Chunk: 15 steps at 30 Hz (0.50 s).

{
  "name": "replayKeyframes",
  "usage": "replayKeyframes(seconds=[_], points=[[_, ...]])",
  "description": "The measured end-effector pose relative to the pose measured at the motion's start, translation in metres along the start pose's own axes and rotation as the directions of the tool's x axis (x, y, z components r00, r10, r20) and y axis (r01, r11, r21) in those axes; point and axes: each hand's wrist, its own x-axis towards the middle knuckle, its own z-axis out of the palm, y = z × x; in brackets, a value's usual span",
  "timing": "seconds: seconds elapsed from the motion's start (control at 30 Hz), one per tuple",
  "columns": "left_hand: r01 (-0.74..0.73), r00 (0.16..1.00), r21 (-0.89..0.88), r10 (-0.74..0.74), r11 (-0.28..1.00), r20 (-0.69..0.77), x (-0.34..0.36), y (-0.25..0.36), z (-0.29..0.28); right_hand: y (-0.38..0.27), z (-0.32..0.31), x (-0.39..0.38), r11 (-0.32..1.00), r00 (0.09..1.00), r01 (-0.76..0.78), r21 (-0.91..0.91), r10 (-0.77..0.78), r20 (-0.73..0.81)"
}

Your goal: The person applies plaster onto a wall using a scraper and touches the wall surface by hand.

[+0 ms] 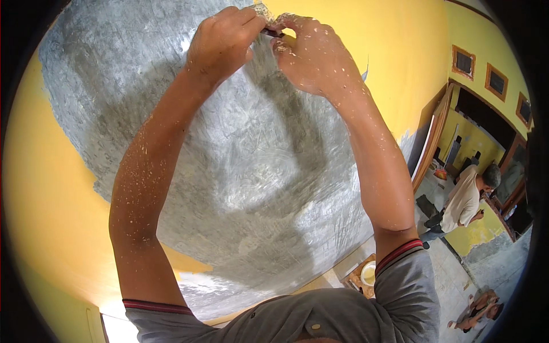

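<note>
A yellow wall (400, 57) with a large grey patch (257, 154) fills the head view. At 12 o'clock, the right hand (311, 54) pinches a small dark object (273, 32); the left hand's (224, 41) fingers curl beside it, their grip unclear.

Dark object (272, 32) between left hand (223, 43) and right hand (309, 54) is mostly covered; kind unclear. Grey shirt (309, 314) runs off lower edge. Bucket (368, 274) contents too small to tell. Lower-right figure (480, 308): posture unreadable.
</note>
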Motion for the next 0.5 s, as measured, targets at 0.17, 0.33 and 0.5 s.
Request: replayKeyframes(seconds=[0.17, 0.33, 0.5], points=[[0.038, 0.999, -0.070, -0.038, 0.997, 0.004, -0.018, 0.020, 0.004, 0.012, 0.011, -0.017, 0.999, 0.999, -0.031, -0.008, 0.031, 0.014], [0.026, 0.999, -0.051, -0.025, 0.998, 0.028, -0.001, 0.005, 0.001, 0.002, 0.001, 0.000, 0.998, 0.998, -0.055, 0.030, 0.055, 0.008], [0.025, 0.998, -0.074, -0.021, 0.997, 0.053, -0.011, 0.017, 0.003, 0.018, 0.017, -0.012, 0.999, 1.000, -0.011, 0.044, 0.012, -0.027]])
